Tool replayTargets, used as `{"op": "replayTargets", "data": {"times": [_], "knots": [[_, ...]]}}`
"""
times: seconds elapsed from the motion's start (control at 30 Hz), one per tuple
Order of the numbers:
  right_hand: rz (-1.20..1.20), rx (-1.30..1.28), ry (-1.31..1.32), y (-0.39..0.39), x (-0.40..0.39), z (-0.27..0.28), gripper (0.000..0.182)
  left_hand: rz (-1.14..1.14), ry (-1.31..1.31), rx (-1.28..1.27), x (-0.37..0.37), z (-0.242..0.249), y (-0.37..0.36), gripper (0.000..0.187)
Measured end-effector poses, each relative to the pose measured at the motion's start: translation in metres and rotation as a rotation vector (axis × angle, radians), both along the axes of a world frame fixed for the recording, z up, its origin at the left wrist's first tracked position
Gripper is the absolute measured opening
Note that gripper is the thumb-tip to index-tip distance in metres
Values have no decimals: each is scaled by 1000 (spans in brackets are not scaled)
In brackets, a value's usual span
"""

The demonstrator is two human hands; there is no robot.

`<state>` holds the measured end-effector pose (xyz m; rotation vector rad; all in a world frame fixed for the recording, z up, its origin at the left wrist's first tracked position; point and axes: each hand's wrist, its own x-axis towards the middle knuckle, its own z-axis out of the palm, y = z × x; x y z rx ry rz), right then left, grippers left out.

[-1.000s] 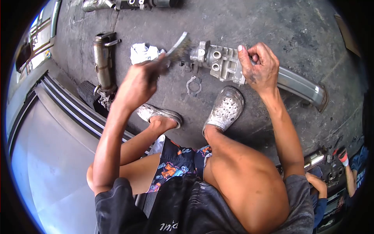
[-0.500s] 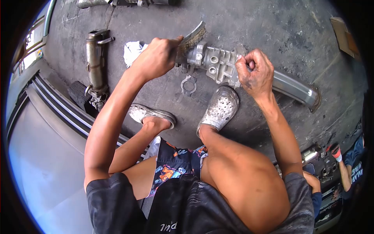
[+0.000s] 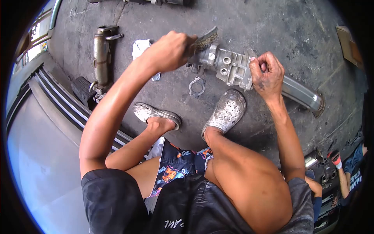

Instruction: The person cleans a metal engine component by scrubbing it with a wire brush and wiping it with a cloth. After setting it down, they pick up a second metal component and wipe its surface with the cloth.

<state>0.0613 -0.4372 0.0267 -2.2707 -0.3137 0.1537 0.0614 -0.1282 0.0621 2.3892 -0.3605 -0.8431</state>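
My left hand (image 3: 173, 50) is wrapped round a wire brush (image 3: 206, 40), its bristles down at the left end of a cast metal housing (image 3: 233, 66). The housing has several round ports and ribs along its side. At its right end, my right hand (image 3: 268, 74) is closed, thumb and fingers pinched at the edge. A long grey metal tube (image 3: 302, 93) extends from behind that hand to the right. Close below the housing, a metal ring clamp (image 3: 197, 86) lies flat on the floor. A crumpled white rag (image 3: 140, 47) is partly behind my left forearm.
A cylindrical metal part with a pipe (image 3: 102, 62) lies at the left, beside a dark vehicle panel (image 3: 50, 128). Cardboard (image 3: 349, 46) is at the far right. At lower right, another person's gloved hand (image 3: 336, 159) is near tools and metal parts. My clogs (image 3: 226, 111) stand close below the housing.
The view has shifted, so most things appear further right. Both hands and the housing have moved slightly right relative to the ring clamp; the brush stays at the housing's left end.
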Motion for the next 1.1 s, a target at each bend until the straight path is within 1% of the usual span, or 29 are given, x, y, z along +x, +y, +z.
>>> {"op": "replayTargets", "data": {"times": [0.07, 0.1, 0.17, 0.27, 0.3, 0.37, 0.4, 0.43, 0.5, 0.53, 0.6, 0.63, 0.73, 0.77, 0.8, 0.83, 0.87, 0.9, 0.93, 0.97, 1.03, 1.1], "knots": [[24, -1, 41, -3, -3, 0, 23, -79, -86, -37, 11, -26, 4, 35], [31, 5, 56, -4, -6, 2, 22, -102, -184, -97, 5, -28, 17, 35], [9, 28, 58, -2, -9, 1, 22, -41, 125, -2, 0, 12, 31, 38], [-38, -5, 73, 1, -7, 3, 21, 53, 128, -21, -12, 30, 26, 41], [-40, -14, 86, 0, -7, 3, 20, 115, 238, -31, -9, 29, 12, 43], [-36, -20, 82, 0, 1, 1, 20, 104, -12, -28, -11, -2, -6, 43], [-38, -24, 76, -1, 4, -1, 20, 83, -41, -31, -8, -8, -9, 43], [-34, -20, 80, 0, 7, 1, 20, 121, -21, -48, -10, -6, -8, 43], [-39, -15, 115, 2, 6, 4, 19, 183, 46, -84, -24, 7, -3, 42], [-43, -10, 126, 0, 4, 3, 19, 234, 121, -85, -28, 35, 1, 42], [-54, -1, 159, -2, -3, 2, 19, 133, 236, -16, -31, 73, 26, 40], [-66, 3, 154, -1, -3, 0, 19, 79, 282, 21, -28, 79, 34, 39], [-91, 6, 133, 1, 0, -1, 20, 187, 175, 74, -24, 79, 25, 39], [-95, 6, 133, 2, 5, 0, 21, 174, 48, 27, -28, 56, 17, 40], [-103, 5, 125, 4, 11, 1, 21, 158, -88, -22, -32, 13, 7, 41], [-110, 3, 151, 4, 14, 2, 21, 139, -220, -74, -31, -11, -4, 41], [-116, 0, 185, 3, 14, 2, 22, 187, -124, -56, -26, -9, -16, 43], [-117, -4, 225, 3, 14, 2, 22, 239, -22, -37, -22, -2, -27, 44], [-89, -9, 195, 2, 13, 3, 22, 290, 80, -17, -20, 5, -35, 45], [-73, -8, 165, 2, 12, 4, 22, 311, 129, -25, -26, 17, -34, 47], [-46, 1, 128, 1, 3, 5, 21, 347, 248, -30, -54, 57, -18, 50], [-59, 8, 135, 0, -1, 1, 22, 267, 218, 24, -69, 84, -1, 53]]}}
